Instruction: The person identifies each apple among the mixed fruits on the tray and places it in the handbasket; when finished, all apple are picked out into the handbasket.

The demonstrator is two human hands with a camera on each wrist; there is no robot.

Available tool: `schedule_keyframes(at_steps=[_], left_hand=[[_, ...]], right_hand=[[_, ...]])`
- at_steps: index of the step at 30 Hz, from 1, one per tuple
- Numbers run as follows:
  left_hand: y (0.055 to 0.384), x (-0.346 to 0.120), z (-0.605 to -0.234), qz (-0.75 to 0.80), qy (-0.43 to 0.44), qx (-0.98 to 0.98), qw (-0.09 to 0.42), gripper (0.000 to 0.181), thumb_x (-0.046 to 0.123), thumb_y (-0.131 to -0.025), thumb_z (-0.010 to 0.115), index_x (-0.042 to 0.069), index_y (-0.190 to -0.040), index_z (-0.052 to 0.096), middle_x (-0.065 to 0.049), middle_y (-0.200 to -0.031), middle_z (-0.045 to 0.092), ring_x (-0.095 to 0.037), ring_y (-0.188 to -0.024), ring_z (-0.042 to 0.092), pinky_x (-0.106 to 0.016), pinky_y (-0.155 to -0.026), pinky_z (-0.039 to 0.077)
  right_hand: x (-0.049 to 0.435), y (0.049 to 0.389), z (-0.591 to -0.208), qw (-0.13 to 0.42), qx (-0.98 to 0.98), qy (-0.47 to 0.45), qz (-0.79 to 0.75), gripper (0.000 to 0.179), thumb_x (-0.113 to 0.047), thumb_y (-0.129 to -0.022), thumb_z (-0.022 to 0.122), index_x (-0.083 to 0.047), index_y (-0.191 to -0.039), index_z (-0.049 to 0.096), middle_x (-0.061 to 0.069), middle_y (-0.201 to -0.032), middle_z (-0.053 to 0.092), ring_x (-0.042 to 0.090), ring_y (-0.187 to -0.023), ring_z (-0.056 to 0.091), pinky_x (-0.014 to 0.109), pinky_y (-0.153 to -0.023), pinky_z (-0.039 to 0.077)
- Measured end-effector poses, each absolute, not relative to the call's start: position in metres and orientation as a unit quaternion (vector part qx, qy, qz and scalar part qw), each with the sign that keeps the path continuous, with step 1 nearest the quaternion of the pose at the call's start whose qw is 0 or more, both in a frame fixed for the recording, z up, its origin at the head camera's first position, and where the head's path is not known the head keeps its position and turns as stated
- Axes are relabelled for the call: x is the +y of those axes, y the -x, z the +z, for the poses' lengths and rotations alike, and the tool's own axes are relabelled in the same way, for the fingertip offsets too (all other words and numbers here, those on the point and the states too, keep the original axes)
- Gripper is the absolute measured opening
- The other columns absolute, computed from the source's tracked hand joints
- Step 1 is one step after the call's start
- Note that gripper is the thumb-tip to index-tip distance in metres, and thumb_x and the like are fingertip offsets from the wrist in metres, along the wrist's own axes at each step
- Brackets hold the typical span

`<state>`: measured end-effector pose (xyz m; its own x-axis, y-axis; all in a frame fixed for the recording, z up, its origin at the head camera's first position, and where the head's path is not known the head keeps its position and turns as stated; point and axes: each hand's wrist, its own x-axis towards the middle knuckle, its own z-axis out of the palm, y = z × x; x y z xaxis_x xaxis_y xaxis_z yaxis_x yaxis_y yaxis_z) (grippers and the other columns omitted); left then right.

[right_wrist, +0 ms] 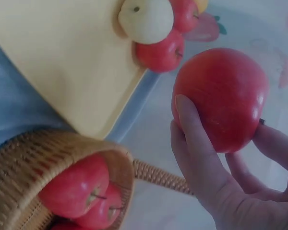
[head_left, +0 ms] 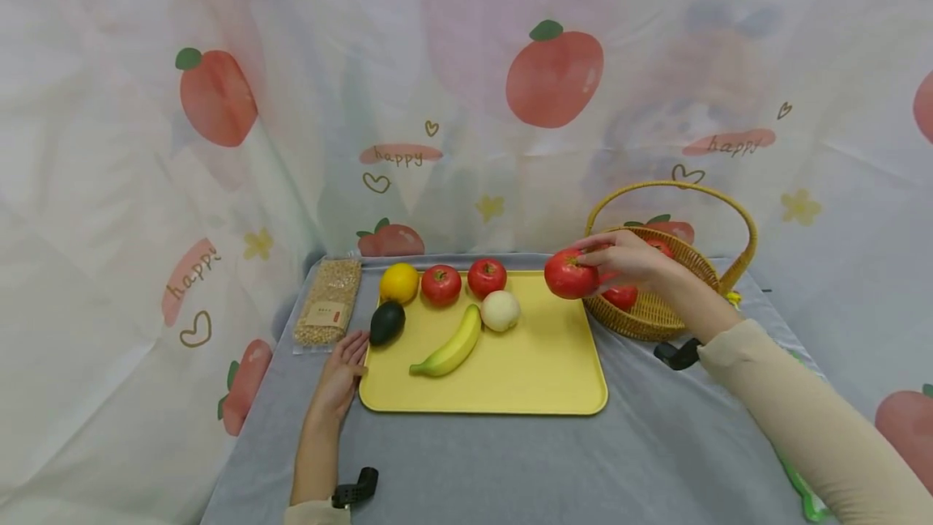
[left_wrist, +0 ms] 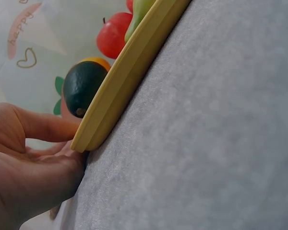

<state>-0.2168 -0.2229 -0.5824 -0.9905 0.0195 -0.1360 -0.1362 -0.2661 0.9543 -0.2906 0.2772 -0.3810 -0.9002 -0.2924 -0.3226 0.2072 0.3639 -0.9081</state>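
Observation:
My right hand (head_left: pixel 627 258) holds a red apple (head_left: pixel 571 274) in its fingers, raised near the tray's far right corner, just left of the basket. The right wrist view shows the thumb and fingers around the apple (right_wrist: pixel 221 98). At the yellow tray's (head_left: pixel 539 379) left edge, my left hand (head_left: pixel 342 375) grips the rim, close to a dark green avocado (head_left: pixel 387 322). On the tray lie a yellow round fruit (head_left: pixel 398 283), two red apples (head_left: pixel 440 285), a pale round fruit (head_left: pixel 500 311) and a banana (head_left: pixel 450 347).
A wicker basket (head_left: pixel 641 329) with a tall handle (head_left: pixel 747 253) stands right of the tray with several red apples (right_wrist: pixel 77 187) inside. Behind the left hand lies a clear bag of grains (head_left: pixel 331 290). Grey cloth (head_left: pixel 474 468) covers the table; a printed curtain (head_left: pixel 452 63) hangs behind.

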Motion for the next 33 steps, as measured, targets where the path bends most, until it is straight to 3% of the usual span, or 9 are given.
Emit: schedule_keyframes(at_steps=[5,17,20,22,25,27,29,33], left_hand=[[0.218,-0.223,-0.584,0.795,0.038,0.604,0.040,0.084,-0.030,-0.080,0.032,-0.012,-0.160,0.013,-0.034,-0.165,0.021,-0.043,-0.156,0.018,-0.050,-0.127,0.016],[0.211,-0.227,-0.582,0.795,0.054,0.602,0.049,0.085,-0.031,-0.082,0.033,-0.009,-0.162,0.013,-0.030,-0.167,0.020,-0.039,-0.157,0.018,-0.047,-0.128,0.017],[0.211,-0.226,-0.584,0.798,0.046,0.598,0.052,0.085,-0.031,-0.082,0.033,-0.010,-0.162,0.011,-0.030,-0.168,0.019,-0.039,-0.157,0.017,-0.048,-0.128,0.017],[0.212,-0.225,-0.584,0.801,0.043,0.595,0.051,0.085,-0.031,-0.082,0.033,-0.010,-0.162,0.012,-0.030,-0.167,0.020,-0.039,-0.157,0.017,-0.047,-0.128,0.017],[0.213,-0.224,-0.583,0.803,0.041,0.592,0.047,0.085,-0.031,-0.082,0.034,-0.010,-0.161,0.012,-0.031,-0.167,0.020,-0.040,-0.157,0.017,-0.047,-0.128,0.016],[0.214,-0.224,-0.583,0.804,0.042,0.591,0.045,0.085,-0.030,-0.081,0.034,-0.010,-0.161,0.013,-0.030,-0.167,0.020,-0.040,-0.157,0.017,-0.047,-0.128,0.016],[0.214,-0.223,-0.583,0.804,0.042,0.591,0.045,0.085,-0.030,-0.081,0.034,-0.010,-0.161,0.013,-0.031,-0.167,0.020,-0.040,-0.157,0.017,-0.047,-0.128,0.016],[0.214,-0.222,-0.581,0.807,0.043,0.588,0.046,0.085,-0.030,-0.081,0.034,-0.010,-0.161,0.012,-0.030,-0.167,0.020,-0.038,-0.158,0.017,-0.047,-0.128,0.016]], right_hand=[[0.296,0.290,-0.376,0.224,0.803,0.025,-0.551,0.053,-0.012,-0.105,0.061,0.005,-0.152,0.045,0.028,-0.144,0.046,0.029,-0.101,0.066,0.061,-0.093,0.057],[0.349,0.299,-0.386,0.246,0.806,0.002,-0.538,0.056,-0.013,-0.106,0.058,0.008,-0.155,0.039,0.028,-0.141,0.051,0.031,-0.104,0.070,0.060,-0.090,0.058],[0.366,0.300,-0.390,0.257,0.808,-0.001,-0.530,0.057,-0.013,-0.107,0.057,0.010,-0.155,0.037,0.034,-0.148,0.043,0.029,-0.105,0.070,0.061,-0.089,0.059],[0.379,0.302,-0.393,0.268,0.811,0.005,-0.520,0.057,-0.013,-0.107,0.054,0.011,-0.155,0.034,0.036,-0.160,0.021,0.026,-0.109,0.068,0.061,-0.090,0.059],[0.397,0.304,-0.398,0.288,0.806,-0.003,-0.517,0.057,-0.011,-0.108,0.053,0.012,-0.156,0.033,0.036,-0.165,0.010,0.024,-0.112,0.066,0.063,-0.094,0.056],[0.407,0.304,-0.403,0.296,0.806,-0.011,-0.513,0.057,-0.011,-0.107,0.053,0.012,-0.156,0.034,0.035,-0.164,0.015,0.025,-0.113,0.065,0.063,-0.096,0.056],[0.415,0.303,-0.407,0.301,0.804,-0.023,-0.511,0.057,-0.011,-0.107,0.054,0.011,-0.156,0.034,0.032,-0.155,0.037,0.026,-0.112,0.064,0.063,-0.097,0.055],[0.425,0.303,-0.413,0.307,0.805,-0.026,-0.507,0.059,-0.011,-0.106,0.055,0.011,-0.156,0.032,0.016,-0.137,0.055,0.026,-0.109,0.063,0.062,-0.095,0.056]])
